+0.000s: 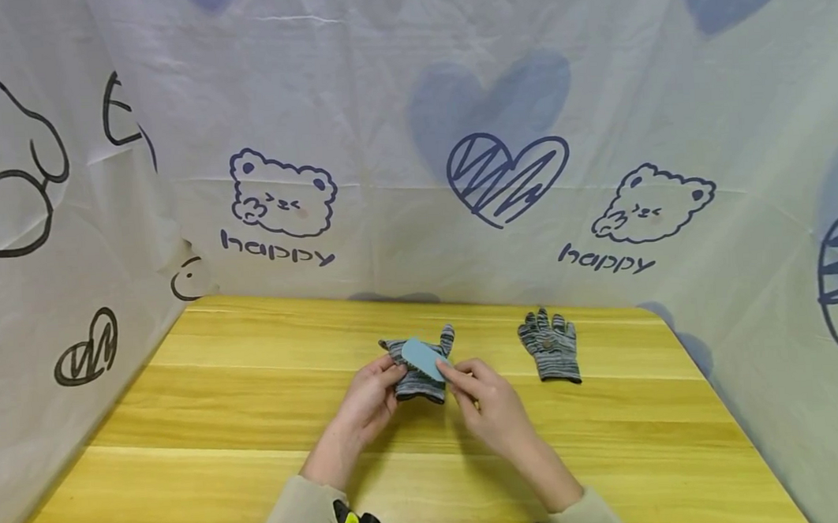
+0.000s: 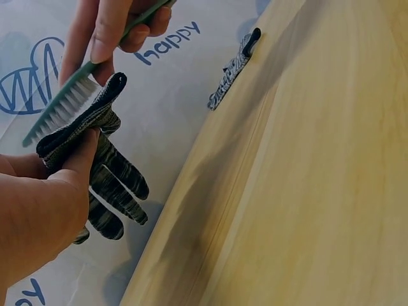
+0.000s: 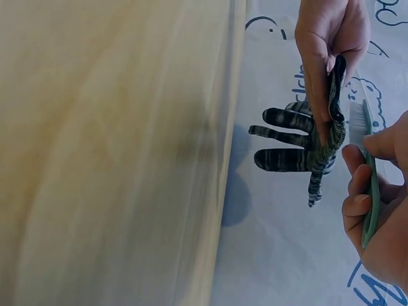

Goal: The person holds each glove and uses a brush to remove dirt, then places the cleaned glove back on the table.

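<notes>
My left hand [image 1: 369, 394] grips a grey-and-black striped knit glove [image 1: 420, 389] by its side near the cuff, lifted above the table. In the left wrist view, the thumb lies at the dark-edged cuff and the fingers of the glove [image 2: 115, 185] dangle. A scrubbing brush [image 1: 422, 358] with a blue-green back is in my right hand [image 1: 491, 408], pinched by its handle. White bristles of the brush [image 3: 358, 124] face the glove [image 3: 326, 150] in the right wrist view, very close to it; whether they touch I cannot tell.
A second, matching knit glove [image 1: 555, 357] lies flat on the right side of the wooden table [image 1: 219, 382], fingers pointing to the back. Behind the table hangs a white printed cloth [image 1: 384, 137], and more of it closes off both sides.
</notes>
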Demonstrator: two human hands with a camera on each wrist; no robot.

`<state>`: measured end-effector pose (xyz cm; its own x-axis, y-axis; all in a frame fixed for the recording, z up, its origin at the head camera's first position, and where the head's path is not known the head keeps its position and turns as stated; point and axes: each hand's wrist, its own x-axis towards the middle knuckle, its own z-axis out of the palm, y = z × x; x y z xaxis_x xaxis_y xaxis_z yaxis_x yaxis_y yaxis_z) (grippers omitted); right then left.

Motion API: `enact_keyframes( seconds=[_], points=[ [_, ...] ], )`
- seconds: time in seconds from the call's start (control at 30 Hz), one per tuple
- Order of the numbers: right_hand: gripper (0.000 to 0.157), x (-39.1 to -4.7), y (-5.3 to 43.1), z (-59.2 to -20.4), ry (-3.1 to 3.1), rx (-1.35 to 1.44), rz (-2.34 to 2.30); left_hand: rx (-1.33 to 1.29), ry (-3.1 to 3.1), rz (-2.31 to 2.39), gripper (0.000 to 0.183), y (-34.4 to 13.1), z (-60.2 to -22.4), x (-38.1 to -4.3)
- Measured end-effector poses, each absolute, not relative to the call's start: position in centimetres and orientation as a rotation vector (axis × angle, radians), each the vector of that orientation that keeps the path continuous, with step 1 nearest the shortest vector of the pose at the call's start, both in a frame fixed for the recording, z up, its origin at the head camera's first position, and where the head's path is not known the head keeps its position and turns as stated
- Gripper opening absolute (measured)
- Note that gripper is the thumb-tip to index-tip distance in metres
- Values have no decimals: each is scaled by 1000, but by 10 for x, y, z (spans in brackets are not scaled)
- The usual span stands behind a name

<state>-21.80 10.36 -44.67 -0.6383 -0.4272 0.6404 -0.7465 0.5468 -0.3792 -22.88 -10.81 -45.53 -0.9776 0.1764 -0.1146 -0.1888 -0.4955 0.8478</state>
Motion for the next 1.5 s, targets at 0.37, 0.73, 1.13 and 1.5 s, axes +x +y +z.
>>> enact_keyframes(
  seconds=[0.37, 0.73, 1.13, 1.5],
  points=[
    [43, -217, 105, -446, -2428, 851, 867, -33, 1463, 2526, 46, -106, -456, -229],
    [42, -220, 111, -445, -2434, 750, 888, -11, 1468, 2488, 49, -107, -455, -227],
    [44, -220, 110, -441, -2346, 817, 883, -36, 1468, 2535, 51, -106, -457, -228],
    [44, -216, 105, -443, -2383, 906, 815, -33, 1497, 2536, 53, -107, -460, -229]
  ],
)
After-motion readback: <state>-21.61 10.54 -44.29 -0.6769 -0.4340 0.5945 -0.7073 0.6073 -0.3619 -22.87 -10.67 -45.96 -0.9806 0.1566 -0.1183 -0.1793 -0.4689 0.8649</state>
